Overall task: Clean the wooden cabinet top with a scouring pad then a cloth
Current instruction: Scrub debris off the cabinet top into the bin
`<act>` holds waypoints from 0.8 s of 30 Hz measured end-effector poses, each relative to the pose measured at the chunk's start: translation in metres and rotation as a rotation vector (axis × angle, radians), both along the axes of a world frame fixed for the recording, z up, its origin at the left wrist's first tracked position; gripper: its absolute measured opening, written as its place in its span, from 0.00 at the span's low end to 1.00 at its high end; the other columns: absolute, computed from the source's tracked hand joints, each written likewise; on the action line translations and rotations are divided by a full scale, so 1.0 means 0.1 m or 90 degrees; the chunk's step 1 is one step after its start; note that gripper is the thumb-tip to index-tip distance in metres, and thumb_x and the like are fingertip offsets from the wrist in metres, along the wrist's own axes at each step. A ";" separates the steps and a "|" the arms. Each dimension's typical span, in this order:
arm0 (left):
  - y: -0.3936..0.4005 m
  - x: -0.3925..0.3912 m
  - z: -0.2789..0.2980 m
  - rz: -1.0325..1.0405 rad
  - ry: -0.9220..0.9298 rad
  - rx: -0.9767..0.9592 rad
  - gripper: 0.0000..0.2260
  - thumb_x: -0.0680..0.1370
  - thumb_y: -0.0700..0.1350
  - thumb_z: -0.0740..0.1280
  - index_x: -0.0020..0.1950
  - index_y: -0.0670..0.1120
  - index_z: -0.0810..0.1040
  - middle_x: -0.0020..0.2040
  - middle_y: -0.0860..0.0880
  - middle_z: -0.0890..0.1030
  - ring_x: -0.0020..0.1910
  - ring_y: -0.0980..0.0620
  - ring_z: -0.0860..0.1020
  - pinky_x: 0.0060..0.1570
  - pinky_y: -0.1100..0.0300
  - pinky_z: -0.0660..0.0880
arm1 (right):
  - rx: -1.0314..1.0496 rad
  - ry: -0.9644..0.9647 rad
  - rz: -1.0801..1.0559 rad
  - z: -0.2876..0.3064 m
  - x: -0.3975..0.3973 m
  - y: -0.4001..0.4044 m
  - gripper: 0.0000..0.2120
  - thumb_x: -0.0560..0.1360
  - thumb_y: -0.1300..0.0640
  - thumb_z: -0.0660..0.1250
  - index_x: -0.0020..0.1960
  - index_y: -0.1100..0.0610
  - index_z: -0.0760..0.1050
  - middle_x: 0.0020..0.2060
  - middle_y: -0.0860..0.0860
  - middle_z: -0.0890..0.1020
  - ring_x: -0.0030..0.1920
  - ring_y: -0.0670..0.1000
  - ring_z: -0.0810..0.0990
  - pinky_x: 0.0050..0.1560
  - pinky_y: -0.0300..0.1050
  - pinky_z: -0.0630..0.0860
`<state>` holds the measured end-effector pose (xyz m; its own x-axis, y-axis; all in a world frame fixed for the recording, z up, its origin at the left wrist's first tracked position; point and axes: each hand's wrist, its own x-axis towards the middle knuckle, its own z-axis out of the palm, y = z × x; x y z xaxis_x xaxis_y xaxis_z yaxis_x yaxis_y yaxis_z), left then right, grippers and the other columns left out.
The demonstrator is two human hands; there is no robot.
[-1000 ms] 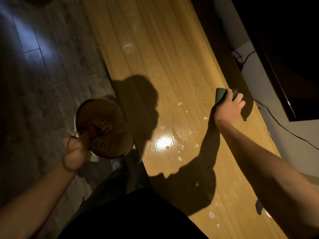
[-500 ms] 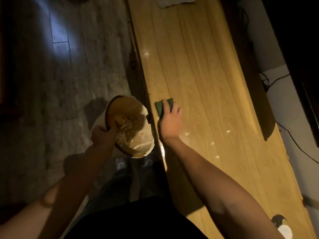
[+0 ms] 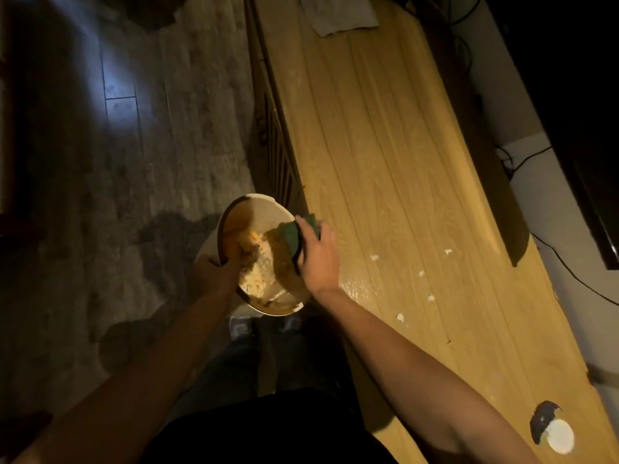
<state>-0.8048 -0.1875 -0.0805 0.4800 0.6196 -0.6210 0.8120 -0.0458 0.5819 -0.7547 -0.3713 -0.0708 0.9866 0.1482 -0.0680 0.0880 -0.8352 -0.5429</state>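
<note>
My right hand (image 3: 318, 256) grips a green scouring pad (image 3: 290, 233) over the near rim of a pale bowl (image 3: 264, 209), right at the front edge of the wooden cabinet top (image 3: 385, 145). My left hand (image 3: 214, 272) holds the bowl by its left rim, below the level of the cabinet top and above the floor. Food scraps lie inside the bowl. A few white crumbs (image 3: 420, 273) are scattered on the wood to the right of my right hand, beside a wet glossy patch (image 3: 361, 284). A grey cloth (image 3: 341, 13) lies at the far end of the cabinet top.
A dark TV (image 3: 576, 135) hangs along the right, with cables (image 3: 522, 159) running behind the cabinet. A small white and dark object (image 3: 551, 430) sits on the near right of the top. Wood-look floor (image 3: 117, 162) spreads to the left. My legs stand below.
My right hand has swept the pad from the back of the top across to the front edge and over the bowl. My left hand has brought the bowl up against that edge.
</note>
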 end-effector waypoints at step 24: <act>-0.44 -0.24 0.02 -0.029 -0.046 0.005 0.10 0.81 0.35 0.65 0.39 0.39 0.74 0.37 0.43 0.78 0.40 0.54 0.75 0.35 0.62 0.70 | -0.046 0.065 -0.610 0.02 0.52 -4.26 0.18 0.82 0.59 0.58 0.72 0.54 0.65 0.70 0.58 0.67 0.66 0.63 0.72 0.69 0.57 0.71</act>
